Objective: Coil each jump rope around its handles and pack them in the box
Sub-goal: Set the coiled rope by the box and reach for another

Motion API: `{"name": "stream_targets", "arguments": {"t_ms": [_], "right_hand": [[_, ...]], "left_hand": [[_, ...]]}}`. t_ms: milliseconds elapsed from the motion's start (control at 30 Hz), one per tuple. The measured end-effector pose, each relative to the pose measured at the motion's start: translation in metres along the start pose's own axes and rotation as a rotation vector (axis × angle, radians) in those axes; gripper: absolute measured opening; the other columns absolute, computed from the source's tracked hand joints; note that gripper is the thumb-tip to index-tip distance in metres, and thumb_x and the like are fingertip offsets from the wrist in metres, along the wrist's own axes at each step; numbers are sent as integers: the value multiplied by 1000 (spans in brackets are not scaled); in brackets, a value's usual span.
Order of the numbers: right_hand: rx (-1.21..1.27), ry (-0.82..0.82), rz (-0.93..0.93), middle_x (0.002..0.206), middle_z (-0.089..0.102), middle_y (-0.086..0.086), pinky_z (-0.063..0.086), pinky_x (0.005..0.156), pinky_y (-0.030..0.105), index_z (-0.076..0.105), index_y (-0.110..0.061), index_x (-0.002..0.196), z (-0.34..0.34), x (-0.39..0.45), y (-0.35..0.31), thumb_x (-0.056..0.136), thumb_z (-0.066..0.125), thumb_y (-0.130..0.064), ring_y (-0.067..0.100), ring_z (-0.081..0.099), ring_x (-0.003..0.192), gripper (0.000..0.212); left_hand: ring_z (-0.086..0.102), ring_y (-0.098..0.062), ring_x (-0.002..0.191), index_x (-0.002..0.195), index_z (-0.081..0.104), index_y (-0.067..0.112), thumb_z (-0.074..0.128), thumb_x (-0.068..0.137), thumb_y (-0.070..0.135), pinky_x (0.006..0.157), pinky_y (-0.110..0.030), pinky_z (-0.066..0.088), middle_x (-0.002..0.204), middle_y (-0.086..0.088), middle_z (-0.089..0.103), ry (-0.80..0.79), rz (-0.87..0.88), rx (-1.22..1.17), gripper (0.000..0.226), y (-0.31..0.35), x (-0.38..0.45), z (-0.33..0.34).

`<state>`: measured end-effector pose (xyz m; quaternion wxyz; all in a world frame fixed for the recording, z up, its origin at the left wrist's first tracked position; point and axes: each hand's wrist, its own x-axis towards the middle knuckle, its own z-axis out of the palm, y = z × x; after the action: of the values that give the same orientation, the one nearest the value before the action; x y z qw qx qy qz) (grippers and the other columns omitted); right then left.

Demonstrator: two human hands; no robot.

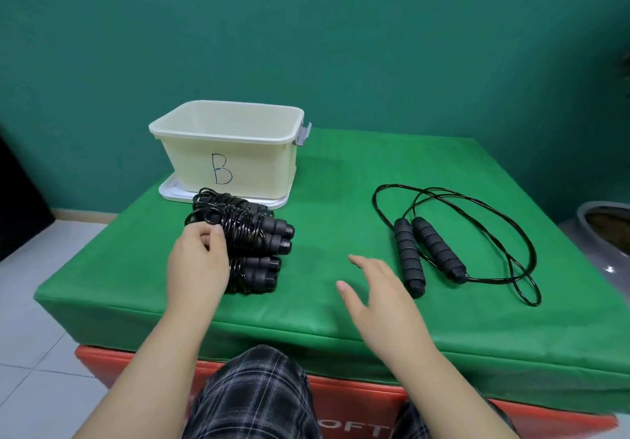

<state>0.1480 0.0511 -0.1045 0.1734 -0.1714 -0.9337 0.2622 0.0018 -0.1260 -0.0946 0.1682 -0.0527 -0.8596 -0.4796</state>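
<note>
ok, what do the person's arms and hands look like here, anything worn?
Both forearms are bare, with no sleeves in view. The left hand and right hand wear no gloves, rings, watch or bands that show. No markings visible.

Two bare forearms reach forward from the bottom edge, with no sleeves, watch or rings visible on either. The left hand and right hand wear no gloves. Below them, the person's lap shows dark plaid shorts, black and grey checks crossed by thin pale lines.
</note>
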Motion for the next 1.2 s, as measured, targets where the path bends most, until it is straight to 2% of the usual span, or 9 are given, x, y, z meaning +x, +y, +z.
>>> {"name": "stream_targets", "arguments": {"t_ms": [100,233,333,567,667,800,933,1100,1200], "right_hand": [[3,12,7,139,43,-8,27,106,24,39,-23,138,-1,-3,6,95,48,-39,10,36,131,48],[5,23,24,137,45,-7,29,105,24,41,-22,137,-1,-6,14,94,49,-38,10,38,130,46],[14,41,37,136,45,-7,30,103,24,42,-22,136,-2,-9,20,94,50,-36,10,38,129,45],[-16,135,60,130,50,-3,28,99,21,50,-18,129,-6,-9,42,93,53,-29,14,40,123,38],[-52,205,72,126,52,1,28,99,24,54,-14,124,-10,-5,54,90,59,-24,18,40,118,36],[-57,251,102,129,49,5,23,103,25,50,-12,127,-19,15,64,89,59,-21,22,38,122,40],[-85,220,151,133,45,9,28,104,33,46,-10,129,-26,42,77,94,49,-16,26,40,123,35],[-185,175,216,139,38,11,40,97,40,46,-15,131,-33,65,108,92,43,-2,29,41,123,42],[-225,62,302,142,37,16,38,100,45,32,-23,141,-33,78,119,95,46,-14,34,37,127,49]], "left_hand": [[52,-22,92,112,56,9,46,91,20,78,-32,37,94,0,56,-15,41,31,25,2,-3,3],[49,-23,96,120,51,8,48,90,19,83,-35,37,104,-7,56,-32,88,108,32,5,-9,4],[53,-28,91,125,50,9,51,89,16,84,-36,38,111,-9,50,-49,182,137,37,11,-23,9],[44,-10,71,125,48,11,53,87,13,78,-25,36,101,2,44,-204,368,-24,38,24,-60,45],[45,-4,70,124,46,9,53,88,13,72,-17,29,99,3,43,-254,385,-94,38,28,-71,62],[46,-1,73,124,46,7,53,88,12,73,-15,29,97,4,43,-346,390,-124,37,25,-80,86],[46,-5,76,127,43,11,50,90,14,77,-28,42,98,17,40,-421,291,-195,37,18,-83,98],[46,-6,78,127,43,15,48,91,19,69,-9,35,100,18,42,-479,370,-144,36,10,-86,97],[45,-5,80,128,42,18,47,92,23,70,-8,34,101,20,41,-503,404,-127,37,9,-88,96]]}}
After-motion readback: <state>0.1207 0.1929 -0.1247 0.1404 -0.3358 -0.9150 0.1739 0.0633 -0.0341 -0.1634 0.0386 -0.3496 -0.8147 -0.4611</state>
